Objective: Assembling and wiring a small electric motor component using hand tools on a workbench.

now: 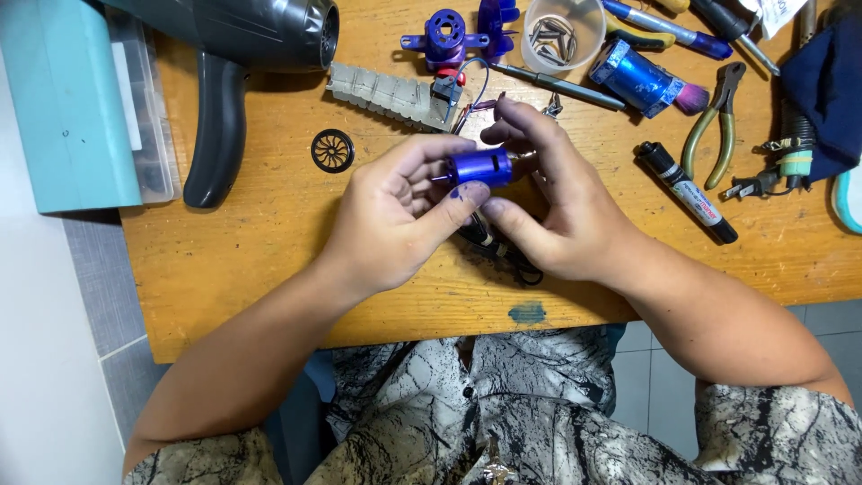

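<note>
Blue cylindrical motor (479, 167) sits mid-frame, pinched between the fingers of the left hand (400, 220) and the right hand (548, 211), both closed on it. At upper right lie a blue-wrapped cylinder (636, 78) and a black marker (687, 191) with a pale label. Everything rests on a wooden table (269, 260), with grey floor tiles beyond its left edge.

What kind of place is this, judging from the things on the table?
Probably a small repair bench for appliances. A dismantled hair dryer lies on the wooden table, pliers and screwdrivers lie nearby, and both hands hold a small blue motor.

Motor (480, 167) between hands, pliers (716, 126) right.
</note>
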